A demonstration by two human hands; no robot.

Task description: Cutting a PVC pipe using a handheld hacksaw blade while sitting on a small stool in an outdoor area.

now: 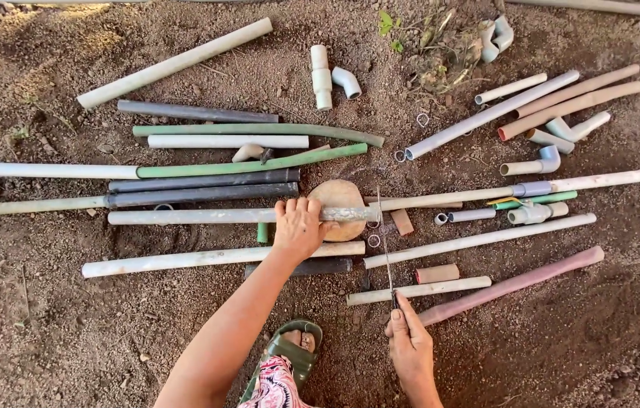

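Down on bare, crumbly brown soil point(70, 332), the left hand point(301, 227) reaches forward with the arm stretched out from the lower middle of the view, palm down, fingers point(295, 206) curled over a long pale grey pipe point(184, 217) and pressing it onto a flat, rounded stone point(339, 198). The pipe lies level, left to right, its right end resting across the stone. The right hand point(410, 347) sits lower and nearer the body, fingers closed narrowly around the handle end of a thin metal saw blade point(385, 249), which runs straight away from the person and meets the pipe just right of the stone.

Around them lie many more pipes, mostly parallel to the held one: dark grey tubes point(206, 181) just beyond it, bent green hose lengths point(259, 130) further out, a white pipe point(222, 258) just nearer, and a pinkish tube point(516, 283) angled off to the right of the saw hand. Short cut stubs point(437, 273) and small white rings point(374, 241) sit near the blade. Elbow and tee fittings point(331, 78) lie well apart at the top. Nothing covers the cut point.

The pipes look smooth, dusty and rigid; the stone is rough and tan. A foot in a green sandal point(297, 351) rests between the arms.
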